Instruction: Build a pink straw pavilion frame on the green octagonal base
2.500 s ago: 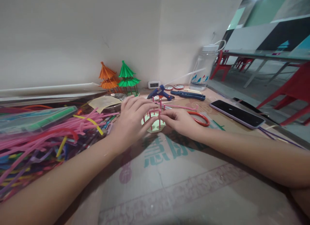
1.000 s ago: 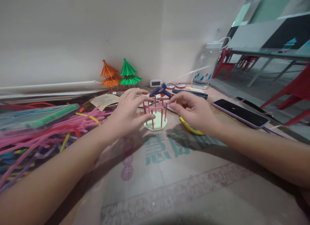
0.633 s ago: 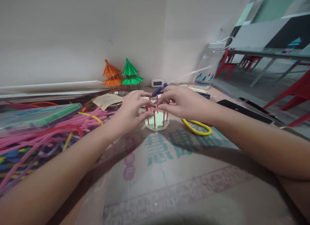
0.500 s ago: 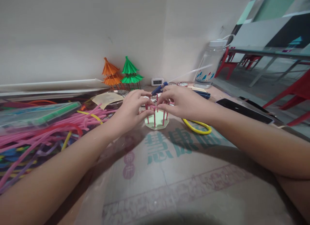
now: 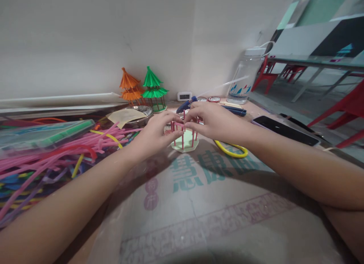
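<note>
A small frame of thin pink posts [image 5: 182,141] stands on a pale green, many-sided base [image 5: 187,144] on the table. My left hand [image 5: 162,129] is at its left side, thumb and fingers closing on a front post near the top. From the right, my right hand [image 5: 212,120] pinches one end of a short pink strip [image 5: 178,124] that lies across the post tops. My fingers hide the rear posts in part. Behind the frame lies a blue glue gun [image 5: 186,104].
Pink pipe cleaners [image 5: 65,148] and a green-edged plastic case [image 5: 48,137] crowd the left. Orange [image 5: 129,86] and green [image 5: 153,88] model pagodas stand by the wall. A yellow loop [image 5: 233,150], phone [image 5: 284,130] and water bottle [image 5: 244,74] are to the right.
My left hand has shifted slightly down and lowered its fingers around the post tops. My right hand stays almost in place, still pinching.
</note>
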`<action>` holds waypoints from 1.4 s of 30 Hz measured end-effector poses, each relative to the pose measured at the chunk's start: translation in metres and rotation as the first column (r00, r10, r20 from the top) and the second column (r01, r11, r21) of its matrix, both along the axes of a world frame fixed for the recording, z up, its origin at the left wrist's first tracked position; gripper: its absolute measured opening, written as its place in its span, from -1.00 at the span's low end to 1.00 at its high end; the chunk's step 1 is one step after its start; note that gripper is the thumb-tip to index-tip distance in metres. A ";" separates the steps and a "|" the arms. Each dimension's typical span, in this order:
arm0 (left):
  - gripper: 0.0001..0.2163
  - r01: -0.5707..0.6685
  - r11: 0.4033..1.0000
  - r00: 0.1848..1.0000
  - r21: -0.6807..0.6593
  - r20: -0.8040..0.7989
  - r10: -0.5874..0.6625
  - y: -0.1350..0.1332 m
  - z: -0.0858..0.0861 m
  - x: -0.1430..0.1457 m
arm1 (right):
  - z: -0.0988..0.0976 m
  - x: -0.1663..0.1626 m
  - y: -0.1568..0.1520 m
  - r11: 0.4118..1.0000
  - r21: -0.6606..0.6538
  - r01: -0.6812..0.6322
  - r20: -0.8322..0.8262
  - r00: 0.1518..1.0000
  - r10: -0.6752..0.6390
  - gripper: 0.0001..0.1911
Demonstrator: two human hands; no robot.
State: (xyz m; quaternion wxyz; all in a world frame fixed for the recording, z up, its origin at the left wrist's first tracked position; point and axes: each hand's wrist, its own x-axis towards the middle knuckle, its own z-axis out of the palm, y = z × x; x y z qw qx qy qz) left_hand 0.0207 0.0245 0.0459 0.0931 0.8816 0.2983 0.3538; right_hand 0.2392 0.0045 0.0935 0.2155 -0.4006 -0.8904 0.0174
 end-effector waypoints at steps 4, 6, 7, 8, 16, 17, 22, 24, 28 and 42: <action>-0.83 -0.023 0.999 1.000 -0.026 -0.017 0.022 -0.001 -0.001 0.002 | -0.001 0.000 0.001 1.000 0.016 0.008 0.020 1.000 -0.009 -0.82; -0.84 -0.030 0.999 0.999 -0.035 -0.020 0.029 -0.001 -0.001 0.002 | -0.002 0.000 0.001 1.000 0.026 0.006 0.011 1.000 -0.006 -0.82; -0.84 -0.030 0.999 0.999 -0.036 -0.019 0.030 -0.001 -0.001 0.002 | -0.002 0.000 0.001 0.999 0.032 0.005 0.004 1.000 -0.006 -0.81; -0.84 -0.029 0.999 0.999 -0.034 -0.017 0.028 -0.001 -0.001 0.002 | -0.002 0.000 0.002 0.999 0.037 0.006 -0.003 1.000 -0.006 -0.81; -0.85 -0.014 1.000 1.000 0.000 -0.026 0.014 0.001 -0.003 0.002 | -0.002 0.000 0.001 1.000 0.022 0.001 -0.030 1.000 -0.001 -0.80; -0.84 -0.014 1.000 1.000 0.004 -0.025 0.014 0.001 -0.003 0.002 | -0.002 0.000 0.001 1.000 0.013 0.010 -0.027 1.000 -0.009 -0.81; -0.83 -0.018 0.999 0.999 0.031 -0.038 0.020 0.002 -0.004 0.002 | 0.001 -0.002 -0.001 0.998 -0.029 0.049 0.005 0.999 -0.049 -0.81; -0.83 -0.017 0.999 0.999 0.036 -0.040 0.019 0.003 -0.004 0.002 | 0.001 -0.002 -0.001 0.997 -0.039 0.060 0.019 0.998 -0.059 -0.79; -0.83 -0.025 0.999 0.999 0.030 -0.046 0.026 0.003 -0.004 0.002 | 0.002 -0.002 -0.001 0.996 -0.046 0.076 0.046 0.996 -0.074 -0.78; -0.83 -0.080 0.997 0.996 -0.017 -0.029 0.079 -0.001 -0.003 0.004 | 0.007 0.004 0.000 0.998 0.036 0.049 -0.065 0.997 -0.047 -0.79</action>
